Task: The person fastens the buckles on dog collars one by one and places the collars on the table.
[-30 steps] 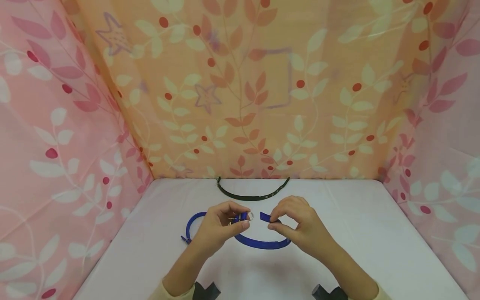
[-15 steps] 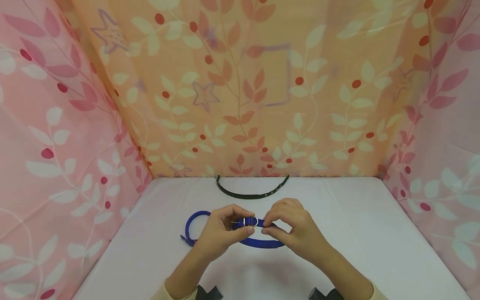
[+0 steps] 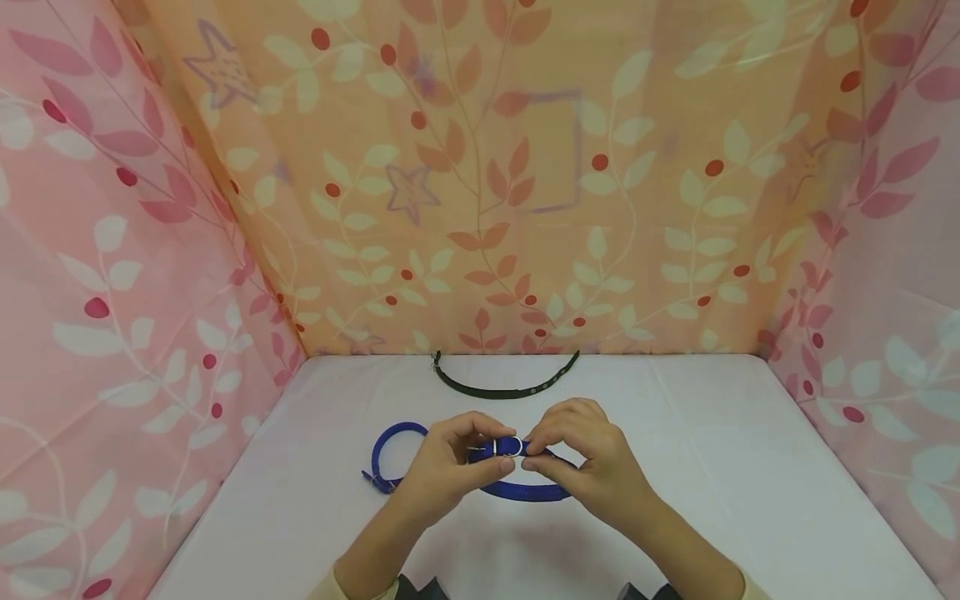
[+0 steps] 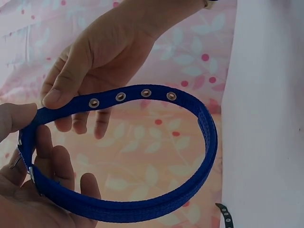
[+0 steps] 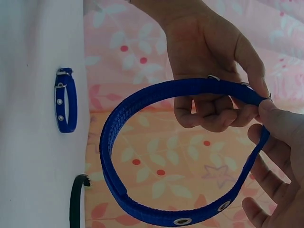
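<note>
Both hands hold a blue collar (image 3: 527, 492) bent into a loop above the white table. My left hand (image 3: 452, 462) pinches its buckle end, where a metal buckle and a D-ring (image 3: 514, 447) show. Close on the right, my right hand (image 3: 592, 446) pinches the strap end between thumb and fingers, right beside the D-ring. Eyelets line that end of the strap in the left wrist view, where the collar (image 4: 128, 211) forms one loop. Fingers hide how far the tip passes through the hardware.
A second blue collar (image 3: 377, 454), buckled into a ring, lies on the table (image 3: 720, 483) left of my left hand. Farther back a dark green collar (image 3: 480, 393) lies open in a curve, near the patterned cloth wall (image 3: 480, 208).
My right hand has moved left with the strap end, closing the gap to the buckle end in my left hand. During the last half second both hands have barely shifted.
</note>
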The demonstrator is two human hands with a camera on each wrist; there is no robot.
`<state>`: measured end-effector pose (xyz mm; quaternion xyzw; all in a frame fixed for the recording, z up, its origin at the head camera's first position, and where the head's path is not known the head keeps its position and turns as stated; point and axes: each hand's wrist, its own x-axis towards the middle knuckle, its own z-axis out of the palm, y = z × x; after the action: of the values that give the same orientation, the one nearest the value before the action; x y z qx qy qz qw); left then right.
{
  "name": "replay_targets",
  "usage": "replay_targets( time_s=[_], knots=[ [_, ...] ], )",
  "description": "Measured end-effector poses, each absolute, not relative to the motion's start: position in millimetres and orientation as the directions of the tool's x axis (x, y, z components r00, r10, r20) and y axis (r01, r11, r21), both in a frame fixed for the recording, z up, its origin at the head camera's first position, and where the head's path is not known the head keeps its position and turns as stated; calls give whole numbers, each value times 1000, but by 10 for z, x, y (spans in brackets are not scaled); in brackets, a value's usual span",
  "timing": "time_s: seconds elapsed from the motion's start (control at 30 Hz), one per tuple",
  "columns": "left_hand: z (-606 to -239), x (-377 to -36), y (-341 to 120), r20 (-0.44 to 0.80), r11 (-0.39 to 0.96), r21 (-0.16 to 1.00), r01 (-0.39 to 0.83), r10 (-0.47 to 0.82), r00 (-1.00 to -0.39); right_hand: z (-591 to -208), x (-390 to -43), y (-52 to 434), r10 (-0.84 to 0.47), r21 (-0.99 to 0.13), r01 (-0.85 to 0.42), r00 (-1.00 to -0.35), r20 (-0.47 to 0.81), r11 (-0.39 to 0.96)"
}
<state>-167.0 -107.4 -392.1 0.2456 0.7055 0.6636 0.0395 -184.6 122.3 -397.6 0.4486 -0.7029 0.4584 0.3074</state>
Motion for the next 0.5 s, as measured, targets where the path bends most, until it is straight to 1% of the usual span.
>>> replay_targets(
  time_s=[0.1, 0.2, 0.3, 0.5],
  knots=[
    [-3915, -1663, -1058, 275, 24, 951, 309, 391, -878, -3978, -1849, 1219, -334, -363, -914, -404, 852, 179],
    [-3900, -1647, -1042, 287, 100, 935, 340, 346, -893, -3977, -1850, 1219, -316, -363, -910, -410, 855, 200],
    [-3889, -1628, -1029, 325, 188, 903, 385, 286, -902, -3975, -1854, 1219, -296, -365, -905, -418, 859, 218],
    [-3886, -1625, -1039, 412, 251, 846, 471, 255, -875, -3969, -1861, 1218, -267, -372, -900, -425, 865, 227]
  ],
)
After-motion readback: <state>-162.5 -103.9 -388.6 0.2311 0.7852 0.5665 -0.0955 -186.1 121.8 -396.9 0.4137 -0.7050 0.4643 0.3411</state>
